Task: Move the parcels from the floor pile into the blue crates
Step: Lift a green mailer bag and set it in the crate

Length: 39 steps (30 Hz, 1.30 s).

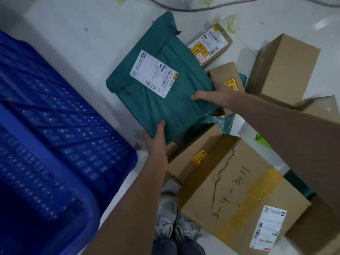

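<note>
A flat green plastic-wrapped parcel (161, 107) with a white shipping label sits in the middle of the view, over the floor pile. My left hand (156, 138) grips its near corner, thumb on top. My right hand (215, 97) holds its right edge, thumb across the top and fingers hidden beneath. A blue perforated crate (60, 115) stands at the left, with a second blue crate rim (36, 144) in front of it. Cardboard parcels lie at the right: a large box marked 3-4-3011 (239, 196) and a smaller box with a yellow sticker (195, 159).
More cardboard boxes lie at the back right: a labelled one (211, 43), a plain tall one (283, 70) and a small one (228, 76). Grey cable (202, 8) runs along the far floor. My grey shoes (174, 227) stand between crate and pile on pale tiles (92, 34).
</note>
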Motion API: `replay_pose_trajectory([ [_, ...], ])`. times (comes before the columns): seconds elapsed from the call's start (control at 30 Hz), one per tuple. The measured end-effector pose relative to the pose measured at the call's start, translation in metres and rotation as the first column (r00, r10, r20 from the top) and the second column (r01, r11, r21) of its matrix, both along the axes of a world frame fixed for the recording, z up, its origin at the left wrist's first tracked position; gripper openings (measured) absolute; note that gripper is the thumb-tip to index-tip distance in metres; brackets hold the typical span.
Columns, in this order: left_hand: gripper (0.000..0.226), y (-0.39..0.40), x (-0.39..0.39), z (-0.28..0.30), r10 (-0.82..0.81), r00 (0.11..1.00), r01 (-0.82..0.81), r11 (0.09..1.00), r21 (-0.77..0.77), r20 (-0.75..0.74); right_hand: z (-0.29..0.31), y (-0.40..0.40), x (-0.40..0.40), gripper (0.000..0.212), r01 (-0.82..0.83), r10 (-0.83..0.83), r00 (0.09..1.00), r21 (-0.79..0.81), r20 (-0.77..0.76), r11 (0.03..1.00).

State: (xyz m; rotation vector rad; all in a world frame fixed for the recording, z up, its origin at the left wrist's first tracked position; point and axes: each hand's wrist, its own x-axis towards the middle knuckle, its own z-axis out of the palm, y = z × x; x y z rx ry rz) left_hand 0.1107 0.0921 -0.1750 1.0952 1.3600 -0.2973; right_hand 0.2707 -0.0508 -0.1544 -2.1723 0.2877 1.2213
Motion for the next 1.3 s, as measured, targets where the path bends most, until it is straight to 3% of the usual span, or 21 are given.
replay_pose_trajectory([
  [0.13, 0.081, -0.012, -0.019, 0.014, 0.08, 0.997, -0.081, 0.996, 0.026, 0.006, 0.008, 0.002, -0.004, 0.108, -0.028, 0.033, 0.998, 0.076, -0.056, 0.997],
  [0.23, 0.081, -0.01, -0.024, 0.022, 0.132, 0.99, -0.132, 0.991, -0.006, 0.051, 0.017, 0.001, -0.009, 0.099, -0.05, 0.052, 0.999, 0.115, -0.015, 0.992],
  [0.3, 0.079, -0.008, -0.024, 0.03, 0.135, 0.987, -0.133, 0.991, -0.025, 0.087, 0.024, -0.002, -0.011, 0.093, 0.007, -0.009, 1.0, 0.142, 0.017, 0.99],
  [0.47, 0.063, 0.008, -0.015, 0.064, 0.072, 0.982, -0.083, 0.995, 0.053, 0.172, 0.058, -0.009, -0.024, 0.107, 0.167, -0.166, 0.986, 0.106, -0.021, 0.98],
  [0.57, 0.059, 0.011, -0.012, 0.09, 0.045, 0.982, -0.057, 0.996, 0.064, 0.183, 0.087, -0.016, -0.04, 0.11, 0.304, -0.304, 0.952, 0.18, -0.028, 0.936],
  [0.67, 0.057, 0.013, -0.015, 0.114, 0.089, 0.975, -0.102, 0.993, 0.055, 0.202, 0.118, -0.023, -0.063, 0.118, 0.507, -0.501, 0.859, 0.303, -0.103, 0.807],
  [0.77, 0.054, 0.013, -0.023, 0.145, 0.14, 0.945, -0.177, 0.979, 0.101, 0.297, 0.148, -0.025, -0.098, 0.107, 0.667, -0.663, 0.727, 0.416, -0.18, 0.618],
  [0.83, 0.064, 0.008, -0.025, 0.167, 0.235, 0.913, -0.273, 0.96, 0.07, 0.334, 0.165, -0.023, -0.128, 0.105, 0.74, -0.739, 0.633, 0.46, -0.231, 0.49],
  [0.9, 0.072, -0.003, -0.027, 0.188, 0.352, 0.887, -0.35, 0.935, -0.064, 0.299, 0.179, -0.017, -0.159, 0.094, 0.784, -0.792, 0.551, 0.488, -0.261, 0.385],
  [1.0, 0.078, -0.02, -0.036, 0.218, 0.449, 0.869, -0.343, 0.849, -0.402, 0.207, 0.2, -0.003, -0.201, 0.07, 0.839, -0.857, 0.406, 0.502, -0.318, 0.211],
  [1.07, 0.079, -0.026, -0.043, 0.235, 0.412, 0.892, -0.299, 0.847, -0.44, 0.185, 0.21, 0.002, -0.221, 0.068, 0.856, -0.873, 0.338, 0.5, -0.351, 0.13],
  [1.13, 0.073, -0.025, -0.049, 0.245, 0.398, 0.891, -0.283, 0.864, -0.417, 0.219, 0.222, 0.002, -0.24, 0.079, 0.855, -0.878, 0.346, 0.496, -0.331, 0.15],
  [1.23, 0.069, -0.011, -0.055, 0.26, 0.345, 0.893, -0.241, 0.909, -0.339, 0.289, 0.238, -0.006, -0.263, 0.096, 0.83, -0.806, 0.49, 0.461, -0.331, 0.316],
  [1.3, 0.068, 0.002, -0.057, 0.267, 0.289, 0.908, -0.196, 0.933, -0.303, 0.303, 0.249, -0.021, -0.258, 0.09, 0.813, -0.783, 0.529, 0.458, -0.326, 0.358],
])
